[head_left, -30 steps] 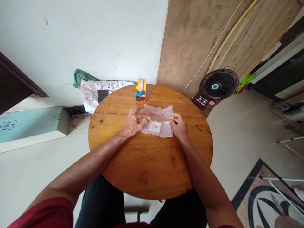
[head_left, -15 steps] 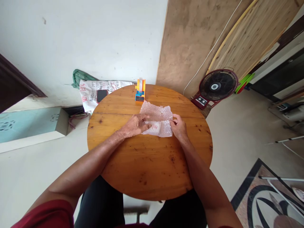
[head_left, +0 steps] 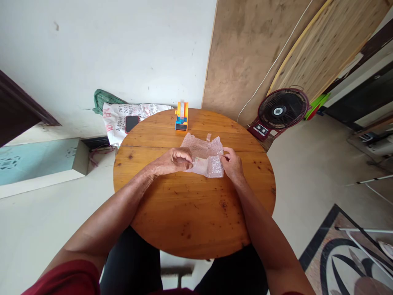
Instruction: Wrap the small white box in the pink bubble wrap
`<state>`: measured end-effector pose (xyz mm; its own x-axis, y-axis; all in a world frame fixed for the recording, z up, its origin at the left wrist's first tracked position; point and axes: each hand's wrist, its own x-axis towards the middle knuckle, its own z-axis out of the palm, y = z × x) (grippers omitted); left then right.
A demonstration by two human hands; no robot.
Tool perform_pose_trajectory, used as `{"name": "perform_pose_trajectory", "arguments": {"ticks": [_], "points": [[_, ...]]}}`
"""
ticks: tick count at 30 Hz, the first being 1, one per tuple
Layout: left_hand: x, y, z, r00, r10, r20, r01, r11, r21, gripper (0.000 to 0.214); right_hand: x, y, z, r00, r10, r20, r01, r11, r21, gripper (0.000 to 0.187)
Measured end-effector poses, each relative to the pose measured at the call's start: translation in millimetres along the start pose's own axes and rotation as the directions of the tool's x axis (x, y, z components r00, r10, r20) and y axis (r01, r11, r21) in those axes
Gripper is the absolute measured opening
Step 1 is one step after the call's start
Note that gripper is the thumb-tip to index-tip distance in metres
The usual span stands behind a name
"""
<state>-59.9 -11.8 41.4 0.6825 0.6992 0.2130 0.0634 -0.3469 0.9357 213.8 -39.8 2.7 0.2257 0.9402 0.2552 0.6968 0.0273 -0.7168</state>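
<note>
A sheet of pinkish clear bubble wrap (head_left: 216, 167) lies on the round wooden table (head_left: 190, 217), its far part spread open and its near part folded up. Within the fold shows a small pale item (head_left: 201, 164), too unclear to name. My left hand (head_left: 172, 161) has thumb and fingers pinched at the wrap's left edge; the fingertips partly cover that spot. At the opposite side, my right hand (head_left: 232, 164) grips the right edge of the wrap between thumb and forefinger. A short strip of tape (head_left: 209, 137) sticks up at the wrap's far edge.
An orange and blue tape dispenser (head_left: 181, 118) stands at the table's far edge. Beyond the left rim, a dark phone (head_left: 132, 123) rests on a white printed sack (head_left: 113, 116). A dark red fan (head_left: 278, 111) stands past the right rim, by the wooden board.
My left hand has drawn back slightly left and its fingers have curled into a pinch. The near fold has shifted, and the tape strip now stands up. My right hand stays put.
</note>
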Motion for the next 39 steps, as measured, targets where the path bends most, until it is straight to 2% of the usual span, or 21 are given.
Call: {"name": "perform_pose_trajectory", "arguments": {"ticks": [3,5,8,11,14,16,18,20,23,26,30,32,35,39], "points": [[-3.8,4.4,-7.6,0.960,-0.063,0.271,0.077,0.996,-0.041,0.017,0.0,1.4,1.0,1.000,-0.011,-0.003,0.011,1.000,-0.007,0.036],[-5.6,5.5,-9.3,0.916,-0.138,0.377,0.158,0.987,-0.023,0.018,0.0,2.1,1.7,1.000,-0.019,0.004,0.020,1.000,-0.012,0.035],[-6.1,5.1,-8.5,0.900,-0.210,0.383,0.223,0.975,0.013,0.020,-0.1,2.5,2.3,1.000,-0.024,0.010,0.024,1.000,-0.020,0.034],[-5.5,3.1,-7.1,0.915,-0.196,0.353,0.218,0.976,-0.023,0.020,-0.6,1.2,2.0,1.000,-0.022,0.017,0.022,0.999,-0.046,0.031],[-5.6,0.4,-6.2,0.890,-0.188,0.415,0.210,0.978,-0.008,0.021,-2.4,-2.3,1.5,1.000,0.000,0.029,0.004,0.992,-0.127,0.034],[-5.9,-0.5,-5.4,0.882,-0.192,0.430,0.216,0.976,-0.007,0.023,-4.4,-5.3,1.3,0.999,-0.021,0.034,0.028,0.976,-0.214,0.042],[-5.8,-0.7,-4.0,0.899,-0.198,0.392,0.229,0.973,-0.033,0.023,-6.9,-8.2,1.3,0.995,-0.101,0.028,0.104,0.942,-0.320,0.055],[-4.8,-1.6,-2.2,0.930,-0.205,0.305,0.237,0.969,-0.071,0.023,-9.2,-10.6,1.3,0.982,-0.186,0.013,0.173,0.883,-0.436,0.064],[-2.3,-6.2,0.9,0.975,-0.168,0.144,0.191,0.968,-0.162,0.025,-12.6,-14.5,0.3,0.970,-0.241,0.009,0.203,0.796,-0.571,0.067],[-0.5,-11.8,4.6,0.987,-0.110,0.114,0.135,0.961,-0.243,0.033,-16.6,-21.9,-2.2,0.950,-0.311,0.031,0.264,0.746,-0.611,0.057],[-0.3,-11.0,10.1,0.985,-0.150,0.081,0.163,0.969,-0.186,0.046,-22.2,-33.2,-4.8,0.908,-0.413,0.071,0.366,0.699,-0.614,0.031],[-0.1,-7.6,12.8,0.984,-0.173,0.035,0.176,0.972,-0.152,0.048,-23.8,-34.5,-4.1,0.906,-0.402,0.134,0.394,0.681,-0.617,0.023],[1.3,-3.1,16.6,0.986,-0.164,-0.018,0.161,0.980,-0.113,0.047,-24.3,-31.1,-0.7,0.919,-0.331,0.216,0.391,0.685,-0.615,0.021],[3.6,-4.6,20.8,0.985,-0.149,-0.087,0.142,0.987,-0.075,0.046,-24.1,-29.0,3.1,0.942,-0.274,0.193,0.335,0.786,-0.520,0.018]]}}
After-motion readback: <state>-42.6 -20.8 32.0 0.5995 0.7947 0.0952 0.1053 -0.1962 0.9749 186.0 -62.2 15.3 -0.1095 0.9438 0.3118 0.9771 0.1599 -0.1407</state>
